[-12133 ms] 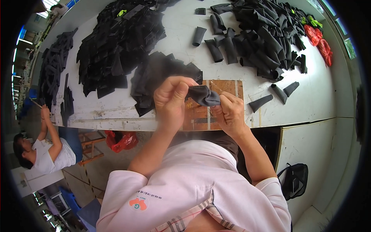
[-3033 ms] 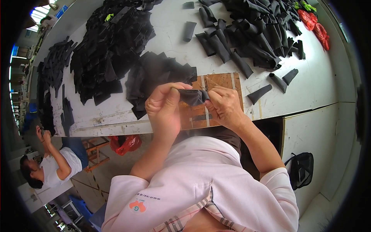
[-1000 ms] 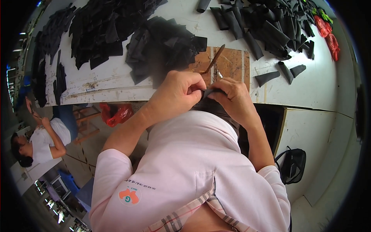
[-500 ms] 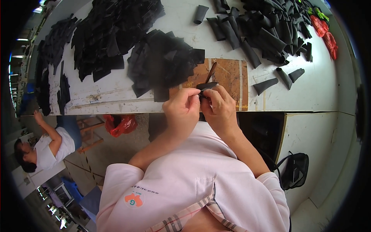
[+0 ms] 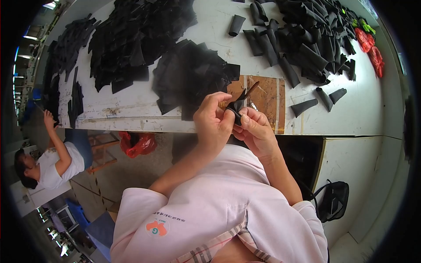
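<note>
Both my hands hold a small black fabric piece between thumbs and fingers, just over the table's near edge. My left hand pinches its left side, while my right hand grips the lower right. The piece is folded or curled, and part of it is hidden by the fingers. Behind it a thin brown stick slants up to the right over a brown board; whether it touches the fabric I cannot tell. A heap of flat black pieces lies beside my left hand.
Larger piles of black pieces cover the table's left. Rolled black pieces are heaped at the back right, several lying apart nearer me. Red plastic bags sit at the right edge. Another person works at far left.
My hands have turned and moved slightly apart, showing more of the black fabric piece. The stick now leans further right. The whole view has shifted a little.
</note>
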`<action>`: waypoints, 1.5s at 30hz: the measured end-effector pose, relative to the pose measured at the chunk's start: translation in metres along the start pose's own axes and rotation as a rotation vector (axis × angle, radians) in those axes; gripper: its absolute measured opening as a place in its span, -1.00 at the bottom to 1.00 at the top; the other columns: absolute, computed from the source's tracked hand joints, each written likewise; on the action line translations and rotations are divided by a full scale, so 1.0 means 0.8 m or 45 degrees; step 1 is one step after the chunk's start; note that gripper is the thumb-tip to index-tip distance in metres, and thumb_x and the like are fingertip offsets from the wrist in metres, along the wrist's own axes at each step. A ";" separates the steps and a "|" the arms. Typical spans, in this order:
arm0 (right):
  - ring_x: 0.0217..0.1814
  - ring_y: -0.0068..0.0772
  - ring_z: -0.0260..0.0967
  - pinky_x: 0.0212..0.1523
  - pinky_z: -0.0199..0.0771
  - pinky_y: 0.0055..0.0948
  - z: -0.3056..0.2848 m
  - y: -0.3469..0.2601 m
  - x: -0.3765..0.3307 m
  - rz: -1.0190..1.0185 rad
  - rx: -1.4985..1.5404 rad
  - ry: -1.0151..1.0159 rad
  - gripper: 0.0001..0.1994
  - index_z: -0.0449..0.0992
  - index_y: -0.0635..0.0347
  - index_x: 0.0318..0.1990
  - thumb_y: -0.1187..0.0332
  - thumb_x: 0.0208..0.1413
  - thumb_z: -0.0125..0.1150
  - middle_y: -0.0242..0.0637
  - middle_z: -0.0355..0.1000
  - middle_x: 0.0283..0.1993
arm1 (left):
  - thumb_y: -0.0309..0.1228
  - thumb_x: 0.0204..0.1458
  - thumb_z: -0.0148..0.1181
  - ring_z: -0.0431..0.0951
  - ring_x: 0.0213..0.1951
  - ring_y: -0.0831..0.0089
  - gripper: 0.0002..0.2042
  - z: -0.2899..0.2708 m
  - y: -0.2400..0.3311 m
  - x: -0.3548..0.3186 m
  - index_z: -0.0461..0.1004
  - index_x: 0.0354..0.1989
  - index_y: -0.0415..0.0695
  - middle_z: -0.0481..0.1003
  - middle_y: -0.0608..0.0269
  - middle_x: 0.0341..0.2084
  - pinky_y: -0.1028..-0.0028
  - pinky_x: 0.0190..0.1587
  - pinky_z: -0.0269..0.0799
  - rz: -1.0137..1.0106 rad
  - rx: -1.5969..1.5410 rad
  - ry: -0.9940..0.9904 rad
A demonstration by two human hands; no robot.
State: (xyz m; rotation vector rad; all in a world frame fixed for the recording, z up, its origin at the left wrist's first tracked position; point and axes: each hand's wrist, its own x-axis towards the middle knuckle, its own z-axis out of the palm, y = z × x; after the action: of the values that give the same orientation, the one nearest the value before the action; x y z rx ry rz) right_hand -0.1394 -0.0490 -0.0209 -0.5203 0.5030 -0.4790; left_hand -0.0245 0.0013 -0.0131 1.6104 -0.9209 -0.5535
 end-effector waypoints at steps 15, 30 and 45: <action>-0.36 -0.59 0.24 -0.45 0.29 -0.63 0.016 -0.037 -0.010 -0.610 -0.237 -0.164 -0.84 0.36 0.24 -0.55 0.40 -0.05 0.17 -0.35 0.26 -0.28 | -0.58 -0.09 0.14 0.41 -0.38 0.65 -0.64 -0.029 0.057 -0.001 0.24 -0.09 -0.34 0.41 0.20 -0.33 0.70 -0.29 0.35 -0.161 -0.880 -0.566; -0.53 -0.56 0.09 -0.54 0.10 -0.59 0.053 -0.068 -0.011 -0.840 -1.214 0.184 -0.85 0.33 0.26 -0.50 0.40 -0.01 0.12 -0.38 0.17 -0.54 | -0.57 -0.03 0.06 0.23 -0.75 0.71 -0.80 -0.020 0.064 0.023 0.21 -0.25 -0.23 0.41 0.16 -0.46 0.71 -0.76 0.22 -0.301 -1.261 -0.379; -0.54 -0.78 0.13 -0.56 0.16 -0.73 0.033 -0.099 0.021 -0.299 -0.511 -0.011 -0.75 0.38 0.21 -0.48 0.21 0.07 0.06 -0.52 0.24 -0.59 | -0.56 0.01 -0.06 0.09 -0.86 0.74 -0.60 -0.016 0.046 0.077 0.07 0.06 -0.31 0.42 0.02 -0.34 0.72 -0.84 0.04 -0.853 -2.196 -1.105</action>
State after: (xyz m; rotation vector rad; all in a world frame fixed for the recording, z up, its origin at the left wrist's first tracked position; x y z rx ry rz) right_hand -0.1355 -0.1092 0.0387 -0.9738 0.5350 -0.6034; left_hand 0.0108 -0.0423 0.0331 -0.0619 -0.1135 -1.8961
